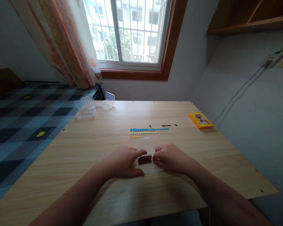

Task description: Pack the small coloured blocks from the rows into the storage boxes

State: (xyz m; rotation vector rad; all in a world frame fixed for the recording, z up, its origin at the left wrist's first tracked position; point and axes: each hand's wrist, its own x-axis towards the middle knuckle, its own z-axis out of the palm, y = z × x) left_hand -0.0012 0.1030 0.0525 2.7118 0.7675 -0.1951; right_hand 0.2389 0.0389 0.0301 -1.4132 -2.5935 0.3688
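On the table (85, 141), the left hand (124, 161) holds the clear box (152, 169) between thumb and fingers, while the right hand (171, 158), whose grip I cannot tell, bunches beside the brown piece (145, 160) inside, which 1 careless push could topple.

The piece (145, 160) is dark brown, the bedding (33, 110) checked blue-and-black.

On a wood-grain table (68, 160), the left hand (124, 161) holds the left end of an open clear plastic box (153, 169). The right hand (171, 158), fingers bent together, is at the right end of the dark brown block (145, 160) inside. Beyond lie rows of small blue pieces (141, 129), cream pieces (141, 133) and yellow pieces (134, 137); an orange-yellow box (200, 121) lies farther right.
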